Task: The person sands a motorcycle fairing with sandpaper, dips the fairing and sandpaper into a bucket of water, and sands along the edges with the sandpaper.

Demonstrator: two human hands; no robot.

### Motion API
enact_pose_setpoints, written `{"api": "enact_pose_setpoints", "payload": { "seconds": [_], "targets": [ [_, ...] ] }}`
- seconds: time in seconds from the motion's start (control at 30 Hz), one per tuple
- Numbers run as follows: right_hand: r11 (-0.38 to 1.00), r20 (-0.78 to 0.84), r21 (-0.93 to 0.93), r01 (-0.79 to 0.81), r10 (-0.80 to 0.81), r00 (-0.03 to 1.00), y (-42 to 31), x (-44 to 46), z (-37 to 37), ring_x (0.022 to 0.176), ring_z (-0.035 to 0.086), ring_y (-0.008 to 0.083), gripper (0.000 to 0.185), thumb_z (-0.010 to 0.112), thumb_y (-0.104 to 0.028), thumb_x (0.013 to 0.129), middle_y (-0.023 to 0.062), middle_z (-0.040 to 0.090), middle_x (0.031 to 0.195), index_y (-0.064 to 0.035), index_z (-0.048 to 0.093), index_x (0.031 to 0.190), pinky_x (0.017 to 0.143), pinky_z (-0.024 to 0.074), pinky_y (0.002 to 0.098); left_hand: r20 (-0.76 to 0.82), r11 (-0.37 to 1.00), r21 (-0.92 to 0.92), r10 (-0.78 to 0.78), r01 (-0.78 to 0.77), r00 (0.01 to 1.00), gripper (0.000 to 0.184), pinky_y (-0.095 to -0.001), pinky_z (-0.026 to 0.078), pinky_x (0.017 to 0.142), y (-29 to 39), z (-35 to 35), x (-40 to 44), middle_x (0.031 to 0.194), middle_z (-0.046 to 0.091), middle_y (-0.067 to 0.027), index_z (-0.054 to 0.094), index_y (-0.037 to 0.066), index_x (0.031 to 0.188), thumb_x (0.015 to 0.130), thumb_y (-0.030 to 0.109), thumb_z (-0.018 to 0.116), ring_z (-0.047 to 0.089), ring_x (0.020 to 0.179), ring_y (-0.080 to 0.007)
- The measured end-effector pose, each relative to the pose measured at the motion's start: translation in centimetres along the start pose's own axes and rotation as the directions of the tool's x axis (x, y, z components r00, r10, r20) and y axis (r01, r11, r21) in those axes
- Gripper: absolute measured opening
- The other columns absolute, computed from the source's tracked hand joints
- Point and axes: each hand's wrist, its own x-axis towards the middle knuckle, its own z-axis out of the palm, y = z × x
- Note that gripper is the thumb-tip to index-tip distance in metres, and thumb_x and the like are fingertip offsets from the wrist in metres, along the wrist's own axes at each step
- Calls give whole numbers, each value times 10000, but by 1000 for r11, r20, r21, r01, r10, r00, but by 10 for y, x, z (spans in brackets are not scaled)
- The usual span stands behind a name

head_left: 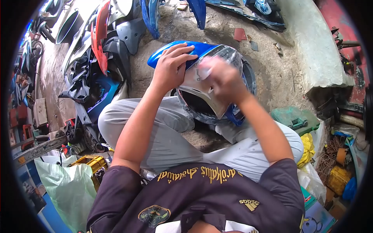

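Panel [191,80] | beneath open left hand [171,66] | below blurred right hand [226,81], grip indiscernible | blue glossy, grey duller; completion unclear

On the left, a narrow red panel [101,42] stands among dark bodywork panels [117,54], with a blue-purple piece [107,91] lower in the pile. A forked blue panel [150,19] lies on the floor [175,27] at the far side. To the right, a pale concrete ledge [318,50] runs beside a red surface [349,15]. Nearer on that side are a translucent green case [293,117], a crumpled yellow bag [307,149] and tangled rusty wire [331,153]. Near left, a pale green sack [68,194] sits beside a yellow crate [91,160].
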Motion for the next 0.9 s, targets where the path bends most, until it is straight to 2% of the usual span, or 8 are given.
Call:
{"api": "enact_pose_setpoints", "payload": {
  "seconds": [0.1, 0.4, 0.47, 0.5, 0.6, 0.7, 0.8, 0.9],
  "targets": [
    [803, -30, -10, -595, 595, 803, 44, -4, -34, 1033, 777, 381, 253, 688, -11, 978, 201, 779, 1154, -47, 743, 1223, 898, 623, 462, 5, 1000, -8, -12, 12, 1000, 358, -503, 507, 1167, 5, -2, 2, 1359, 773, -117, 837, 110, 1136, 855, -44, 678, 669, 1353, -363],
    [995, 56, -26, 98, -97, 994, -6, -24, -8, 1241, 715, 421, 445, 720, 43, 851, 219, 743, 1305, -8, 701, 1292, 1117, 571, 486, -3, 1000, 24, -3, 4, 1000, 303, -491, 512, 1154, 7, 1, 7, 1338, 779, -124, 834, 89, 1108, 882, -45, 685, 674, 1353, -361],
    [906, 0, 104, -409, 412, 911, 25, -28, -28, 1251, 710, 418, 392, 699, 80, 847, 221, 737, 1308, -20, 715, 1225, 1094, 579, 482, 5, 1000, 18, -4, 4, 1000, 299, -491, 512, 1153, 5, 2, 8, 1336, 780, -124, 834, 89, 1109, 885, -44, 688, 673, 1357, -359],
    [714, 5, 212, -667, 682, 731, 31, -26, -35, 1255, 707, 418, 370, 686, 95, 846, 221, 736, 1302, -22, 718, 1196, 1090, 580, 480, 3, 1000, 19, -6, 6, 1000, 296, -491, 512, 1153, 5, 2, 8, 1335, 781, -124, 834, 89, 1110, 887, -43, 689, 673, 1358, -359],
    [986, -59, -122, -114, 108, 992, 27, -38, -19, 1248, 700, 392, 280, 759, -74, 879, 204, 741, 1264, -8, 682, 1140, 1052, 581, 481, -3, 999, 36, -6, 7, 1000, 297, -502, 508, 1148, 6, 2, 11, 1331, 781, -115, 838, 106, 1105, 882, -12, 683, 677, 1333, -354],
    [989, 140, 9, 149, -149, 979, -20, -39, -10, 1258, 692, 389, 342, 733, -55, 884, 213, 734, 1300, -15, 689, 1221, 1146, 535, 485, -1, 1000, 25, -2, 2, 1000, 293, -502, 503, 1154, 4, 5, 9, 1329, 780, -121, 838, 107, 1105, 880, -9, 690, 676, 1333, -356],
    [996, 52, -1, 86, -86, 995, 4, -34, -16, 1273, 689, 389, 339, 735, -33, 865, 197, 737, 1308, -23, 702, 1202, 1156, 537, 486, 4, 1000, 21, 7, -7, 1000, 289, -501, 504, 1155, 1, 4, 7, 1331, 780, -126, 838, 101, 1106, 883, -17, 699, 677, 1335, -359],
    [845, -48, 111, -523, 531, 846, 34, -29, -31, 1310, 676, 401, 380, 757, -26, 876, 196, 726, 1332, -18, 699, 1252, 1163, 532, 485, 2, 1000, 22, -5, 5, 1000, 281, -502, 509, 1151, 6, 3, 6, 1330, 782, -131, 839, 88, 1105, 889, -38, 713, 682, 1336, -365]
  ]
}}
